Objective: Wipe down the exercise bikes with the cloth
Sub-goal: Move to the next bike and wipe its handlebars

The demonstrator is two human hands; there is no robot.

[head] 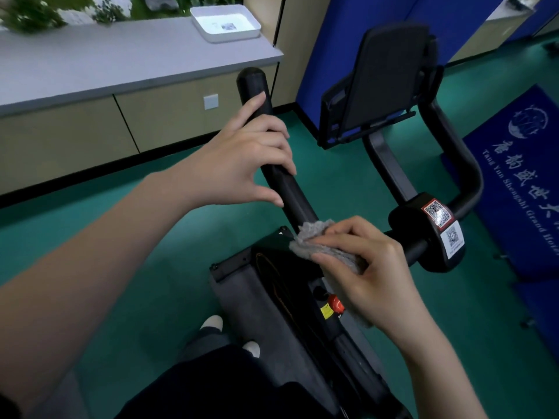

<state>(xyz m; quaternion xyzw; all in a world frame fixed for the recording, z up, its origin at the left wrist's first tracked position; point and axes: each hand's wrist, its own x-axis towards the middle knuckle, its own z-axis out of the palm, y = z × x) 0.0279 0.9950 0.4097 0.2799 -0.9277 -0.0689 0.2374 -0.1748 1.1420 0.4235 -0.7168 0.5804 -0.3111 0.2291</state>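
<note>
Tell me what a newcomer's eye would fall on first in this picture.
First, in the middle, the left hand gripping the black handlebar, and just below it the right hand pressing a grey cloth at that bar's lower end. Then the small red knob on the bike frame under the right hand, and the blue mat with white writing on the green floor at the right.

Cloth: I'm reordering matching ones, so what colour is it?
The cloth is grey; the head view shows it.

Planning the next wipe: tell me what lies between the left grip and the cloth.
Head view: only a bare stretch of black handlebar lies between the left grip and the grey cloth.
</note>
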